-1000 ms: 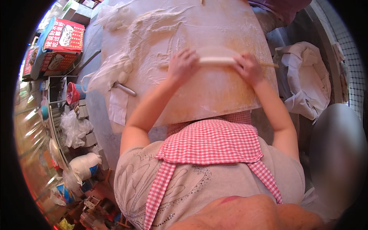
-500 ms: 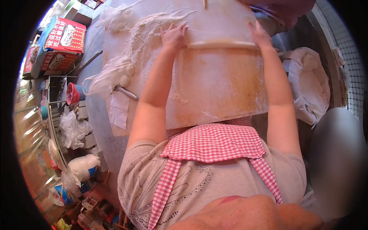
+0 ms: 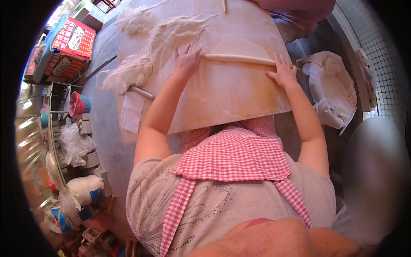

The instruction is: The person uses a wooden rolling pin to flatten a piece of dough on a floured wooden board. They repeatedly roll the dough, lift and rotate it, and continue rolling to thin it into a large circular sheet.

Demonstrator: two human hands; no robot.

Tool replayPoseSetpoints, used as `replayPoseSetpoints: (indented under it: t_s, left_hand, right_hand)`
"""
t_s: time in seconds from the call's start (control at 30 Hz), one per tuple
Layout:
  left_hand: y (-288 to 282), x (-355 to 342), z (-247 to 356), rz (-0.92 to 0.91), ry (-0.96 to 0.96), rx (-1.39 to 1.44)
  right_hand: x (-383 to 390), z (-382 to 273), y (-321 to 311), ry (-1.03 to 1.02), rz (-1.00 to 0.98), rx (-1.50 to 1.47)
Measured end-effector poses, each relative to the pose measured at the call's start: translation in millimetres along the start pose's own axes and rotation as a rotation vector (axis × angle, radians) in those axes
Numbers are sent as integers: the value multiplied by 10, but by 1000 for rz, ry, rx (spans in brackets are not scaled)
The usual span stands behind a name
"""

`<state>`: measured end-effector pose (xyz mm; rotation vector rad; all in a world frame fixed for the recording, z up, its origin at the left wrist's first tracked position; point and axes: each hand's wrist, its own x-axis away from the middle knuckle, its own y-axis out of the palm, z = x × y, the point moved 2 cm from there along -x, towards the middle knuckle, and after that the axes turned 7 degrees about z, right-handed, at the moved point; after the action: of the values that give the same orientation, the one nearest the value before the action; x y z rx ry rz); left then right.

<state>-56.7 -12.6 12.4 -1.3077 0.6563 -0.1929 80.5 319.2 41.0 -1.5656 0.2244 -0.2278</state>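
Observation:
A long pale rolling pin (image 3: 239,58) lies crosswise on the floury board (image 3: 222,100). Beyond it a thin, rounded sheet of dough (image 3: 242,46) spreads flat; whether some of it wraps the pin I cannot tell. At the pin's left end is my left hand (image 3: 187,63), open with its fingers spread. My right hand (image 3: 284,73) rests at the other end, also open, its fingers stretched forward and thumb apart. Loose flour (image 3: 169,36) is heaped beyond my left hand.
On the board's left are a clear plastic bag with round pale lumps (image 3: 140,77) and a metal-bladed tool (image 3: 142,91). Another stick (image 3: 224,6) lies at the far edge. A person in purple (image 3: 299,13) is at the far right, above a white cloth-lined sack (image 3: 332,88).
Both hands and the pin have shifted nearer to me, with fingers now more outstretched. A rounded sheet of dough now shows beyond the pin.

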Motion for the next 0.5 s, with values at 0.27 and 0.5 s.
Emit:
replayPoseSetpoints:
  t_s: [0.27, 0.5]
  left_hand:
    - [-481, 1306, 137, 33, 175, 138]
    - [-433, 901, 394, 93, 266, 251]
  right_hand:
    - [1359, 249, 237, -346, 417, -232]
    - [1679, 290, 381, -388, 541, -505]
